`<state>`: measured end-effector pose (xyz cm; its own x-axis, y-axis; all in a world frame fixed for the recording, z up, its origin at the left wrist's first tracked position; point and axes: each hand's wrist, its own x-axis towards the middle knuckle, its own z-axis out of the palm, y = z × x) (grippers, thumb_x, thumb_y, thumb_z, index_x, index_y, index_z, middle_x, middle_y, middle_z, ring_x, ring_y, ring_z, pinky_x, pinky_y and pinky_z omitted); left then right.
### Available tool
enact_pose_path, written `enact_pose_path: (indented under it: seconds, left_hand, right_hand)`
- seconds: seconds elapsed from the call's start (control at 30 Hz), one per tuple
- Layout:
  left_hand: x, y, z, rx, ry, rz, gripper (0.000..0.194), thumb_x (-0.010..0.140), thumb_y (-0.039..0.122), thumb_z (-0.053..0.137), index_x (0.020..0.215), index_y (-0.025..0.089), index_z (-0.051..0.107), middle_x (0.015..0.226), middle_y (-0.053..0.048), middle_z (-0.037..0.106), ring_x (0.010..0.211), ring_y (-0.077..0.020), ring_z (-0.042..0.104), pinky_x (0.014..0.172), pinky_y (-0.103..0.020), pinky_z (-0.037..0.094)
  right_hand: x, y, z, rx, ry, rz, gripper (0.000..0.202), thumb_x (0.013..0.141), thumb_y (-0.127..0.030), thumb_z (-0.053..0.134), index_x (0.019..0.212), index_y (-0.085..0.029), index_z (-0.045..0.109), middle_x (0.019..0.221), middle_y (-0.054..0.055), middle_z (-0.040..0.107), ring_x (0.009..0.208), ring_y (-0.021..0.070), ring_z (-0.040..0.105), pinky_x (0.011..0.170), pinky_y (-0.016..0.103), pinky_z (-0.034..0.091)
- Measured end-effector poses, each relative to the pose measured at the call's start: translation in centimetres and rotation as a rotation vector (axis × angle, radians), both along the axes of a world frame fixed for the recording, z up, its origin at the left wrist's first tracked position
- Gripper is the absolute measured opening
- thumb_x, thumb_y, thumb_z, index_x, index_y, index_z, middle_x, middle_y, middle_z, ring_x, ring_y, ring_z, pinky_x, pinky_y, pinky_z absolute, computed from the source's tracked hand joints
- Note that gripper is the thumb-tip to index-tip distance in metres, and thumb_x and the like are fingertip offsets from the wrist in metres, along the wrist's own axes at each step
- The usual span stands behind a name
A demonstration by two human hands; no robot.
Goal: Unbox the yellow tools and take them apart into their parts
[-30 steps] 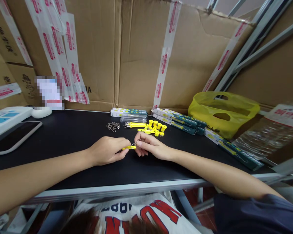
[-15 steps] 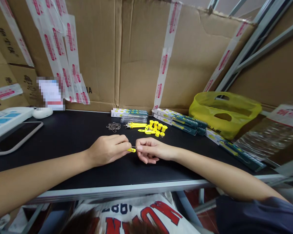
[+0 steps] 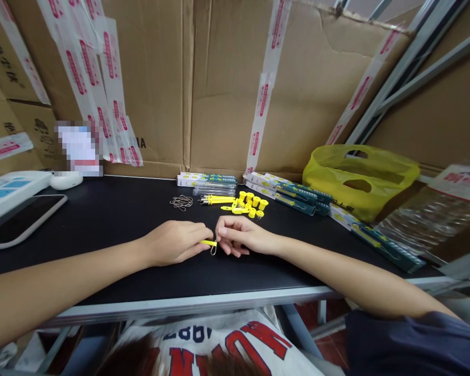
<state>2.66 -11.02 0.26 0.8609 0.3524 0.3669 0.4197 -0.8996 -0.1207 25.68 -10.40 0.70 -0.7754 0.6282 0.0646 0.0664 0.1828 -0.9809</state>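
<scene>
My left hand (image 3: 180, 242) is closed on a small yellow plastic piece (image 3: 208, 243) whose end sticks out past the fingertips. In my right hand (image 3: 241, 236), thumb and forefinger pinch a bent metal wire hook (image 3: 213, 250). Its rounded loop hangs down at the end of the yellow piece, and the two touch there. Beyond the hands lie a heap of bent wire hooks (image 3: 181, 202), several yellow rods with metal tips (image 3: 219, 200) and a cluster of small yellow plastic parts (image 3: 250, 202).
Slim green-and-white boxes (image 3: 284, 192) and clear tubes (image 3: 215, 188) lie at the back of the black table (image 3: 113, 219). A yellow bag (image 3: 337, 172) and a clear plastic bottle (image 3: 423, 209) stand right. At left are a phone (image 3: 23, 222) and a white case (image 3: 66, 180).
The wire hook has turned, so its loop now hangs below the yellow piece. The yellow piece has also been turned, and both hands have shifted slightly.
</scene>
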Motion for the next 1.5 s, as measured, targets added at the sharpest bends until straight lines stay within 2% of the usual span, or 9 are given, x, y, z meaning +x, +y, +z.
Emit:
enact_pose_path:
  seconds: [0.13,0.27,0.53,0.73,0.93,1.07,1.2,1.37,1.5]
  left_hand:
    - [-0.11,0.06,-0.29,-0.076,-0.078,0.022,0.033,0.095,0.032,0.039,0.125,0.017,0.038,0.085,-0.002,0.065,0.073,-0.0158,0.064,0.062,-0.023,0.044]
    - [-0.10,0.34,-0.51,-0.017,-0.057,-0.019,0.045,0.097,0.027,0.034,0.140,0.018,0.023,0.084,-0.003,0.063,0.074,-0.0165,0.062,0.064,-0.024,0.044]
    - [0.07,0.63,-0.51,0.071,0.002,-0.046,0.042,0.098,0.022,0.031,0.139,0.016,0.027,0.078,-0.003,0.058,0.069,-0.0157,0.056,0.062,-0.024,0.041]
    - [0.05,0.56,-0.57,0.076,-0.048,-0.099,0.028,0.098,0.022,0.032,0.122,0.018,0.044,0.077,-0.002,0.059,0.066,-0.0148,0.056,0.061,-0.024,0.041]
    - [0.10,0.26,-0.34,0.107,-0.115,-0.111,0.024,0.098,0.023,0.033,0.113,0.017,0.050,0.080,-0.003,0.063,0.069,-0.0145,0.059,0.062,-0.024,0.044]
    - [0.04,0.24,-0.30,0.063,-0.125,-0.080,0.022,0.097,0.023,0.035,0.110,0.016,0.051,0.086,-0.005,0.065,0.074,-0.0146,0.062,0.067,-0.024,0.047]
    - [0.02,0.25,-0.48,0.012,-0.147,-0.062,0.022,0.097,0.025,0.038,0.116,0.018,0.048,0.097,-0.005,0.066,0.082,-0.0154,0.064,0.072,-0.025,0.049]
    - [0.13,0.08,-0.66,-0.033,-0.205,0.028,0.046,0.096,0.028,0.039,0.140,0.017,0.026,0.094,-0.004,0.067,0.082,-0.0155,0.067,0.069,-0.024,0.050]
    - [0.32,-0.05,-0.54,-0.040,-0.121,0.094,0.047,0.097,0.031,0.037,0.140,0.018,0.027,0.090,-0.003,0.070,0.078,-0.0175,0.069,0.064,-0.024,0.049]
  right_hand:
    - [-0.26,-0.32,-0.03,0.074,-0.028,0.007,0.028,0.089,-0.042,0.054,0.083,-0.016,0.049,0.060,-0.005,0.058,0.040,0.0022,0.045,0.033,0.011,0.027]
    - [-0.57,-0.25,-0.24,0.097,0.001,0.005,0.026,0.081,-0.037,0.066,0.082,-0.015,0.051,0.060,-0.006,0.056,0.044,0.0025,0.047,0.037,0.012,0.035]
    - [-0.67,0.03,-0.70,0.111,0.011,-0.017,0.027,0.075,-0.032,0.072,0.082,-0.015,0.052,0.060,-0.006,0.055,0.046,0.0034,0.048,0.038,0.013,0.040]
    - [-0.63,0.10,-0.70,0.083,0.018,-0.011,0.029,0.075,-0.032,0.072,0.082,-0.016,0.049,0.063,-0.005,0.057,0.050,0.0046,0.052,0.038,0.012,0.040]
    - [-0.51,0.06,-0.55,0.074,-0.022,-0.008,0.030,0.078,-0.039,0.068,0.087,-0.016,0.051,0.062,-0.005,0.058,0.043,0.0029,0.045,0.037,0.013,0.035]
    - [-0.56,-0.30,-0.19,0.084,-0.104,-0.024,0.033,0.077,-0.044,0.068,0.078,-0.015,0.053,0.058,-0.005,0.056,0.042,0.0022,0.041,0.038,0.014,0.032]
    - [-0.70,-0.55,-0.10,0.107,-0.125,-0.033,0.035,0.077,-0.046,0.067,0.076,-0.014,0.055,0.057,-0.005,0.055,0.043,0.0027,0.041,0.040,0.015,0.034]
    - [-0.81,-0.62,-0.23,0.131,-0.093,-0.018,0.039,0.078,-0.047,0.066,0.069,-0.017,0.044,0.055,-0.006,0.054,0.044,0.0033,0.042,0.040,0.015,0.034]
    - [-0.90,-0.69,-0.26,0.144,-0.102,-0.019,0.039,0.079,-0.048,0.065,0.069,-0.017,0.043,0.054,-0.006,0.053,0.044,0.0033,0.041,0.040,0.016,0.033]
